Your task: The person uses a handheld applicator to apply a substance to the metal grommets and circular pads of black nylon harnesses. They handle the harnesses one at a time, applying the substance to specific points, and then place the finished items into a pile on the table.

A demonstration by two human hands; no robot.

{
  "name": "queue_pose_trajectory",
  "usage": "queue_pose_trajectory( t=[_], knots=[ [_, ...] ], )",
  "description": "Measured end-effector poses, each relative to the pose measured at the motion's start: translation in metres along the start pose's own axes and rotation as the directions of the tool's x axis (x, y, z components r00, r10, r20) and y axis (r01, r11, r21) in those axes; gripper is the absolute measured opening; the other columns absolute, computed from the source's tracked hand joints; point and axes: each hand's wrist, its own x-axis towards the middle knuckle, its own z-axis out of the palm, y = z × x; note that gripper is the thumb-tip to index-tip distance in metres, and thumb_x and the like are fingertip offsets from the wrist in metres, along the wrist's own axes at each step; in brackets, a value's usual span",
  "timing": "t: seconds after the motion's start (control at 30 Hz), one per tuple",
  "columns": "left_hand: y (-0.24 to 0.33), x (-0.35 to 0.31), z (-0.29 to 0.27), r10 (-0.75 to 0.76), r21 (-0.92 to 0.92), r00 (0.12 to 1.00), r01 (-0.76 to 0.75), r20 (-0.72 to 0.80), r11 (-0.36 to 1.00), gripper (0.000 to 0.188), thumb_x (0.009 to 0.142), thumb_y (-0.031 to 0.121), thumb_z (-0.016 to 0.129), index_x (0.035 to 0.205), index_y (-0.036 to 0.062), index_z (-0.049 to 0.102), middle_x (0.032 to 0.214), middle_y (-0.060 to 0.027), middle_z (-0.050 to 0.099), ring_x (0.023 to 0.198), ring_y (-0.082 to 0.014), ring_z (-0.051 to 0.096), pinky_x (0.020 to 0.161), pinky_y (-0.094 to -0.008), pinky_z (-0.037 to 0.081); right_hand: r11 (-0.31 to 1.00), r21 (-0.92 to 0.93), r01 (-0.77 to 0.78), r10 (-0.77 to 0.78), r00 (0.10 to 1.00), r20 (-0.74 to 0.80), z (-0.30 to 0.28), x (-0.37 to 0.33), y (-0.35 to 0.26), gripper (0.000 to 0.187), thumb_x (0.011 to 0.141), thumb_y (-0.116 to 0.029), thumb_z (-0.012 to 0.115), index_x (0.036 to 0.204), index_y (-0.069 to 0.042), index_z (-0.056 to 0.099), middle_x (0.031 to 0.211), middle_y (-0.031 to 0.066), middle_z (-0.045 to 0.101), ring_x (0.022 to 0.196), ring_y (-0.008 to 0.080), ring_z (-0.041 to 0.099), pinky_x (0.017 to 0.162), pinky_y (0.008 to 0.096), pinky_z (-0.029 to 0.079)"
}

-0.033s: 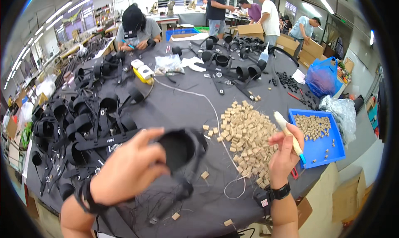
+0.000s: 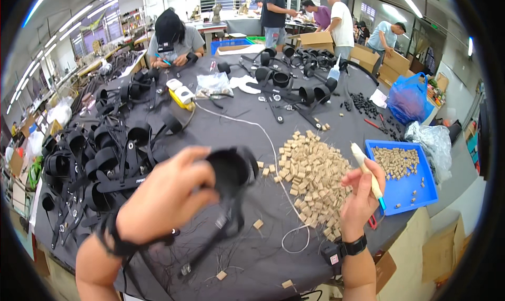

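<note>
My left hand point(image 2: 164, 196) is closed on the edge of a black strap piece with a round cup point(image 2: 231, 169), lifted above the near middle of the table. Its strap hangs down toward a metal end, and parts of it are blurred. In my right hand point(image 2: 362, 198) lies a cream pen-shaped tool point(image 2: 367, 167) with a blue end, its thin tip pointing up and away. Beneath and beside that hand spreads a heap of small tan blocks point(image 2: 310, 169) with fine threads. To the left of my left hand, many similar black strap pieces point(image 2: 105, 159) are piled up.
A blue tray point(image 2: 407, 190) with tan blocks stands at the right, near a blue plastic bag point(image 2: 407, 101). A yellow-and-white device point(image 2: 180, 95) trails a pale cord point(image 2: 258, 123) across the table point(image 2: 221, 125). Across from me sits a co-worker point(image 2: 173, 41); more people stand behind.
The black strap piece in my left hand has swung and tilted, its cup shifting slightly up and right. My right hand holds nearly the same place.
</note>
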Motion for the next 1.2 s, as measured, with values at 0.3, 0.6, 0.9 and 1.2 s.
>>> queue_pose_trajectory(
  t=[0.3, 0.6, 0.9, 1.2],
  knots=[
    [-0.106, 0.239, 0.125, -0.241, -0.026, 0.935, 0.243, -0.26, 0.97, 0.029, 0.077, 0.01, 0.073, 0.104, 0.0034, 0.064, 0.123, -0.0343, 0.053, 0.097, -0.044, 0.064, 0.086, -0.0474, 0.053, 0.944, -0.203, 0.261, -0.174, 0.914, 0.366, 0.011, -0.03, -0.015, 0.022, 0.092, 0.001, 0.048, 0.113, -0.003, 0.053, 0.084, 0.0105, 0.057, 0.077, 0.0196, 0.054, 0.073, 0.0327, 0.045],
    [-0.079, 0.175, 0.099, -0.07, 0.143, 0.959, 0.031, 0.273, 0.989, 0.041, 0.084, 0.03, 0.069, 0.116, 0.0032, 0.065, 0.113, -0.0183, 0.065, 0.105, -0.035, 0.063, 0.09, -0.043, 0.051, 0.943, -0.243, 0.226, -0.137, 0.932, 0.335, 0.0, -0.023, -0.022, 0.017, 0.095, -0.013, 0.054, 0.108, -0.003, 0.054, 0.081, 0.0108, 0.058, 0.074, 0.0205, 0.055, 0.07, 0.0333, 0.046],
    [-0.145, -0.03, -0.002, -0.548, 0.546, 0.796, 0.348, 0.257, 0.762, 0.075, 0.075, 0.06, 0.073, 0.132, 0.0155, 0.052, 0.123, -0.0131, 0.054, 0.126, -0.0327, 0.046, 0.096, -0.0557, 0.043, 0.923, -0.19, 0.335, -0.257, 0.903, 0.344, 0.005, -0.021, -0.022, 0.015, 0.088, -0.008, 0.063, 0.101, -0.003, 0.06, 0.074, 0.0107, 0.061, 0.063, 0.0233, 0.058, 0.058, 0.032, 0.045],
    [-0.167, -0.048, -0.044, -0.373, 0.383, 0.922, 0.31, 0.103, 0.87, 0.033, 0.08, 0.024, 0.074, 0.099, 0.0021, 0.059, 0.101, -0.014, 0.06, 0.094, -0.0337, 0.06, 0.084, -0.0398, 0.05, 0.929, -0.243, 0.28, -0.184, 0.918, 0.351, 0.01, -0.029, -0.002, 0.013, 0.088, -0.004, 0.062, 0.101, -0.002, 0.059, 0.077, 0.0102, 0.056, 0.065, 0.0218, 0.052, 0.058, 0.0328, 0.04]
  ],
)
